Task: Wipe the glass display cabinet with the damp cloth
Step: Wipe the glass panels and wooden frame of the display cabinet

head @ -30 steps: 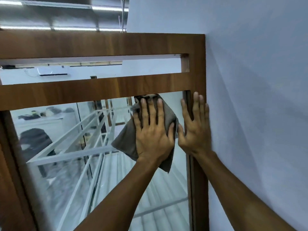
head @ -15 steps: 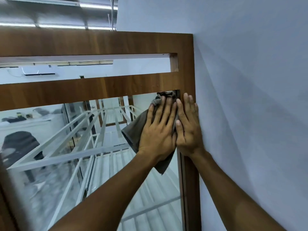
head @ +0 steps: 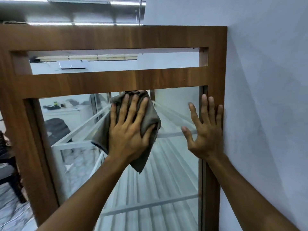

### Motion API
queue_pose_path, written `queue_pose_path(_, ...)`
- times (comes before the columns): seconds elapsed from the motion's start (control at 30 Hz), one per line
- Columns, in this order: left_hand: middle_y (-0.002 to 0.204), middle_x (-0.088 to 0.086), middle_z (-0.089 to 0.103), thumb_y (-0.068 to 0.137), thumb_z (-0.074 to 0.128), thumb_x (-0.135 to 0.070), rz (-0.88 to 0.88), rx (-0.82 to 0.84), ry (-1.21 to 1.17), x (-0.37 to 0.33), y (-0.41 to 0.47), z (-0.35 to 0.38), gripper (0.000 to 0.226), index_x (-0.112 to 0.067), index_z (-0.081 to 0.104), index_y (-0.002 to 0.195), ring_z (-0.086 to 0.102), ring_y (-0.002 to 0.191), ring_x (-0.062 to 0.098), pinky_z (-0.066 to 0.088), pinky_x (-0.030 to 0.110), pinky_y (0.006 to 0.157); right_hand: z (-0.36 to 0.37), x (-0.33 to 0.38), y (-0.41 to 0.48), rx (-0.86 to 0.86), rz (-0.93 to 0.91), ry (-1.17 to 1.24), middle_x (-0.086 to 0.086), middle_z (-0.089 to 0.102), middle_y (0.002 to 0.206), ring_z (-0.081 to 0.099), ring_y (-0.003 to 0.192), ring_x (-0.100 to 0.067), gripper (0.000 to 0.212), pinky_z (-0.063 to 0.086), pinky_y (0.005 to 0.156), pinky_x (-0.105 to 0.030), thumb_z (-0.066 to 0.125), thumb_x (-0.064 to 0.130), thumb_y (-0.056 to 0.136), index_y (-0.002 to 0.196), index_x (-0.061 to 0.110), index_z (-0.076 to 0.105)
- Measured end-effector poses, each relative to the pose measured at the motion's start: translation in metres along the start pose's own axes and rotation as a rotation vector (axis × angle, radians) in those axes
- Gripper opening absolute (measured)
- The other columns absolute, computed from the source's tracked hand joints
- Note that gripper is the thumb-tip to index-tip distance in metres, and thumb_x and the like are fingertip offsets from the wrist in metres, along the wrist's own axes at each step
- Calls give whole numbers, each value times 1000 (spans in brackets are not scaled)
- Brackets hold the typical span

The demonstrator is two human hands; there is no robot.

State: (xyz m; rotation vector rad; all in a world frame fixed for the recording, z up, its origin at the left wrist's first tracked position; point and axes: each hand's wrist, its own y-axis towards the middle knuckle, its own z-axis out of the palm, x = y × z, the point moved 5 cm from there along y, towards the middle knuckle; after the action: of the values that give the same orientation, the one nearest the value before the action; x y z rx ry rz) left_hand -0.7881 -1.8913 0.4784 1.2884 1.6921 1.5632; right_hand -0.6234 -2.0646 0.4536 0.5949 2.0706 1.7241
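Observation:
The glass pane (head: 173,172) of the display cabinet sits in a brown wooden frame (head: 116,82). A grey cloth (head: 148,117) lies flat against the top of the glass, just under the frame's crossbar. My left hand (head: 129,130) presses the cloth to the glass with its fingers spread straight. My right hand (head: 205,130) rests flat, fingers spread, on the glass and the frame's right upright, apart from the cloth.
A white wall (head: 266,97) runs along the right, touching the frame. White metal shelf bars (head: 75,144) show behind the glass. A dark chair (head: 10,164) stands at the left edge. Above the crossbar the frame has an open slot (head: 116,60).
My left hand has slid the cloth to the left along the top of the glass, away from the right upright. My right hand stays on the upright, its fingers now spread wider.

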Motion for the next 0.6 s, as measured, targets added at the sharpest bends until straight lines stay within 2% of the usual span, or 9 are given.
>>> queue_pose_path(0.1, 172, 11, 16, 104, 39, -56, -160, -5, 44, -3, -3, 4, 75, -14, 26, 165, 5, 161, 31, 2, 56, 130, 2, 5, 1, -27, -4, 6, -16, 21, 171, 9, 160, -36, 70, 1, 129, -59, 48, 46, 98, 160, 15, 37)
queue_pose_path(0.17, 173, 16, 10, 104, 36, -57, -187, 22, 17, -33, 7, 14, 78, -11, 20, 166, 2, 161, 35, -3, 55, 129, 1, 3, 1, -34, -12, 12, -14, 24, 170, 10, 160, -35, 67, 3, 129, -59, 48, 41, 99, 159, 15, 38)
queue_pose_path(0.27, 174, 15, 8, 105, 37, -55, 57, 88, -25, -89, 25, 33, 78, -12, 17, 166, -3, 161, 32, -7, 52, 129, 0, 1, -1, -47, -32, 7, -13, 28, 169, 12, 160, -34, 67, 6, 129, -59, 45, 25, 95, 160, 14, 36)
queue_pose_path(0.33, 174, 13, 12, 105, 38, -54, 130, 93, -23, -100, 34, 38, 77, -13, 18, 166, -1, 161, 30, -8, 50, 129, -1, 0, -1, -57, -34, 40, -13, 31, 168, 14, 160, -33, 70, 7, 129, -57, 44, 17, 91, 160, 10, 33)
queue_pose_path(0.4, 174, 12, 14, 104, 41, -55, 172, 96, -30, -92, 36, 36, 77, -14, 21, 166, 2, 161, 27, -9, 48, 130, -1, -1, -1, -48, -24, 33, -13, 31, 168, 14, 160, -34, 72, 7, 129, -58, 45, 19, 89, 160, 8, 34)
queue_pose_path(0.47, 173, 11, 17, 105, 43, -57, 212, 86, -27, -70, 31, 27, 76, -15, 24, 165, 5, 161, 26, -6, 47, 130, 0, 4, -2, -38, 3, -6, -14, 27, 169, 12, 160, -37, 69, 5, 128, -61, 45, 28, 94, 160, 7, 34)
queue_pose_path(0.6, 170, 10, 26, 104, 48, -55, 99, 5, -3, -2, 8, 0, 71, -16, 36, 162, 17, 160, 28, 7, 52, 130, 11, 42, 1, -7, -51, 95, -19, 19, 171, 5, 160, -35, 68, -1, 128, -62, 43, 41, 102, 162, 11, 30)
